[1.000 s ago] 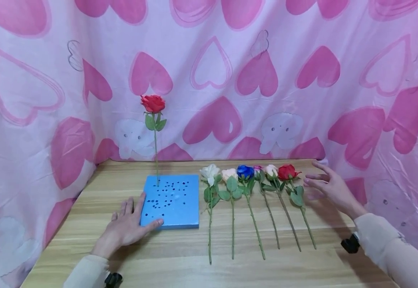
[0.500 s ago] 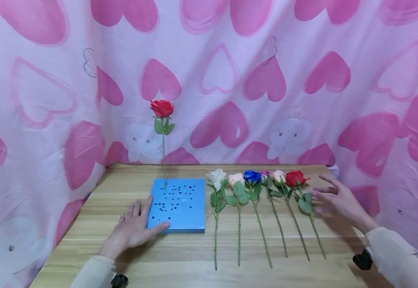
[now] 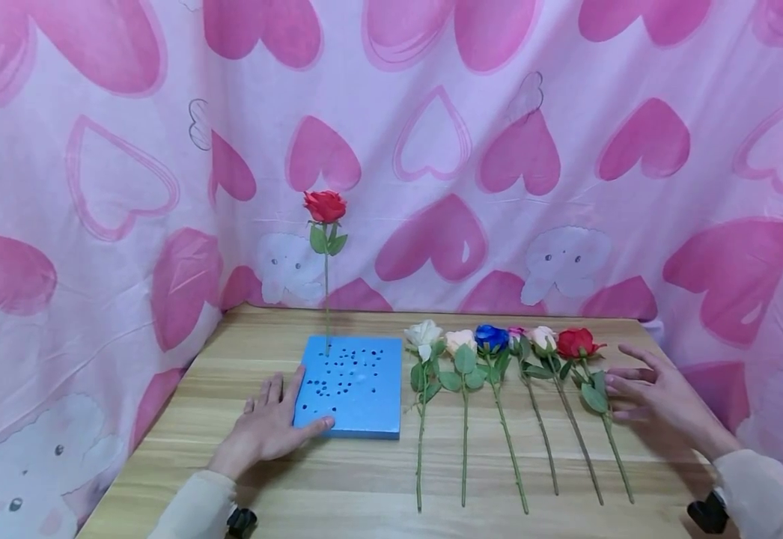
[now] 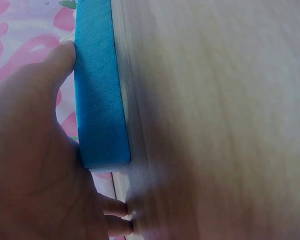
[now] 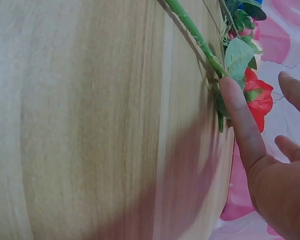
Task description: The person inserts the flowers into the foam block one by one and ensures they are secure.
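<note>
My left hand (image 3: 266, 423) rests at the left front corner of a blue foam block (image 3: 371, 400) dotted with small holes, thumb on its top edge and fingers along its side. A red artificial rose (image 3: 325, 206) stands upright in the block near its back left. At the right, my right hand (image 3: 664, 397) is beside the lying red rose (image 3: 578, 343), fingers spread near its leaves and holding nothing. In the right wrist view the thumb overlaps the green stem (image 5: 195, 32) just below the leaves.
Left of the lying red rose, more artificial roses lie in a row on the wooden table (image 3: 337, 486): a white rose (image 3: 423, 337), a cream rose (image 3: 460, 342), a blue rose (image 3: 492, 338), and pink ones. A pink heart-patterned curtain (image 3: 418, 150) closes off the back and sides.
The head view has turned slightly left, so everything sits further right in it. My right hand has come closer to the red rose's stem; the left hand stays on the block.
</note>
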Demonstrator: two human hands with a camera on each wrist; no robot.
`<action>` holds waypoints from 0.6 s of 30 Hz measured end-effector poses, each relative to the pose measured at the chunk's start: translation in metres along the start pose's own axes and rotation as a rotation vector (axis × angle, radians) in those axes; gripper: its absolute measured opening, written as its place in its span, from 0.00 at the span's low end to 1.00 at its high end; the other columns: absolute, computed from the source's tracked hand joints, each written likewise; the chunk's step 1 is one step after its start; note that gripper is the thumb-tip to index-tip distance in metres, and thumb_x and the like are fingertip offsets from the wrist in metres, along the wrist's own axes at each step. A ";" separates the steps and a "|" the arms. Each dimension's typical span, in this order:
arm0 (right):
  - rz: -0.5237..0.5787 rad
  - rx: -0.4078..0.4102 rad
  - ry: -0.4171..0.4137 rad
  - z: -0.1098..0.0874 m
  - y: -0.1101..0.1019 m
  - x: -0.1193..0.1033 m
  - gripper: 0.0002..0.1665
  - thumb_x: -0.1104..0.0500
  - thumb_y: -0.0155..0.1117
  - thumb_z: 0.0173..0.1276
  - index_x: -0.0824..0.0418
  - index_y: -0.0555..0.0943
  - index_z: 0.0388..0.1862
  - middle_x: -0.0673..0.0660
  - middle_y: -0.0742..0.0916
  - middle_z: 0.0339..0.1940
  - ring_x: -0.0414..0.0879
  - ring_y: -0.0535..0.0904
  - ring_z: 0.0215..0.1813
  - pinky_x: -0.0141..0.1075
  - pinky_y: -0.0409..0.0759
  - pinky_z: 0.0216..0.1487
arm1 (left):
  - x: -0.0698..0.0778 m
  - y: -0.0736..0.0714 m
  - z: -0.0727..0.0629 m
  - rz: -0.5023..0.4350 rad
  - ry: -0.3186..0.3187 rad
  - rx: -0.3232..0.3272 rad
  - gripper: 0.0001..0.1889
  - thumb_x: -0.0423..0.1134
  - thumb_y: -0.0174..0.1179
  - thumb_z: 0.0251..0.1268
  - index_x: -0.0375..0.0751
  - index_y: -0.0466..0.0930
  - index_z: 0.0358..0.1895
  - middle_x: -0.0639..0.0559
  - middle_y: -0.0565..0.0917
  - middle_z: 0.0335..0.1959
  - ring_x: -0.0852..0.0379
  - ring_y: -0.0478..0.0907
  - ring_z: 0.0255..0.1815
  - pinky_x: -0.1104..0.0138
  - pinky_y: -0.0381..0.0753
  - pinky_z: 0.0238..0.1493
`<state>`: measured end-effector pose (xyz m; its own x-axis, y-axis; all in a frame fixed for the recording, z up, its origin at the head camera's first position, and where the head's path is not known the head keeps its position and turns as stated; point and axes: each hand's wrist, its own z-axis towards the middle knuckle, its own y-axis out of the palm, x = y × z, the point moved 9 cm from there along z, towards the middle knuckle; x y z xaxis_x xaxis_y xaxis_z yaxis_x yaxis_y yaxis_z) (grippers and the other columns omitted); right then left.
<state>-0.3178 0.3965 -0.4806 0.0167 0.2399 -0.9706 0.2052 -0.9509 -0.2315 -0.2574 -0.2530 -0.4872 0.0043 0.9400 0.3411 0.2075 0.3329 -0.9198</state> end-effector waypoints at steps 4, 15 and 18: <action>-0.023 0.010 0.025 0.001 0.000 0.004 0.51 0.63 0.65 0.87 0.65 0.45 0.94 0.49 0.91 0.59 0.47 0.94 0.53 0.60 0.93 0.49 | 0.000 0.000 0.000 -0.004 -0.002 -0.005 0.67 0.85 0.55 0.68 0.44 0.40 0.94 0.18 0.46 0.88 0.15 0.42 0.88 0.19 0.48 0.80; -0.104 -0.030 0.115 -0.005 0.007 0.020 0.48 0.59 0.68 0.86 0.74 0.52 0.89 0.65 0.89 0.61 0.51 0.94 0.51 0.55 0.94 0.49 | -0.001 0.001 0.002 0.003 -0.006 -0.005 0.67 0.86 0.54 0.68 0.44 0.40 0.94 0.17 0.46 0.88 0.15 0.42 0.88 0.19 0.48 0.80; -0.112 -0.068 0.138 -0.007 0.011 0.022 0.49 0.58 0.69 0.85 0.74 0.53 0.89 0.66 0.87 0.62 0.49 0.92 0.53 0.55 0.94 0.50 | -0.001 0.001 0.001 0.001 -0.003 -0.002 0.67 0.86 0.54 0.68 0.44 0.39 0.94 0.17 0.46 0.88 0.15 0.41 0.89 0.19 0.48 0.80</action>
<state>-0.3083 0.3927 -0.5036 0.1236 0.3722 -0.9199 0.2789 -0.9027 -0.3278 -0.2583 -0.2533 -0.4884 0.0017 0.9407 0.3392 0.2094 0.3314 -0.9200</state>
